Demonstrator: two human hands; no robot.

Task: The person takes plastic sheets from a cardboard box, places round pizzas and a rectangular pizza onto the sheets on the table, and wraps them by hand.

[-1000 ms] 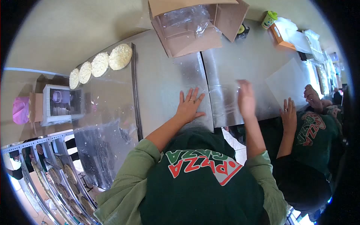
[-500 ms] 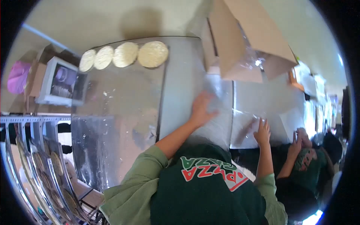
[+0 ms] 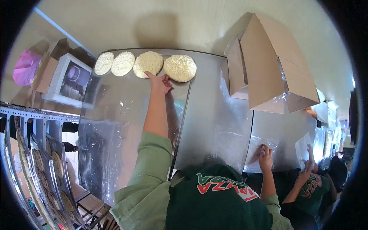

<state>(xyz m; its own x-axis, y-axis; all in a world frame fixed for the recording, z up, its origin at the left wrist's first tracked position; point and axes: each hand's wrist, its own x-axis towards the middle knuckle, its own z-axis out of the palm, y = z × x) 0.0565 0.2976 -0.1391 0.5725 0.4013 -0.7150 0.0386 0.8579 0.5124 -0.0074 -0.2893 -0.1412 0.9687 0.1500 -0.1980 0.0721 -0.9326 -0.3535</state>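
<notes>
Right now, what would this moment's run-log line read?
left hand: at third crust from left | right hand: at clear bag | crusts: four in a row | box: on table

Inside of the cardboard box at 2 o'clock is mostly blocked by its own sides. A bit of the round base at 11 is covered by the left hand. Whether the clear plastic near 4 is actually pinched by the right hand can't be told. Rack at 8 gets chopped off by the bottom edge, and the clutter at 3 is too washed-out to be identified.
</notes>
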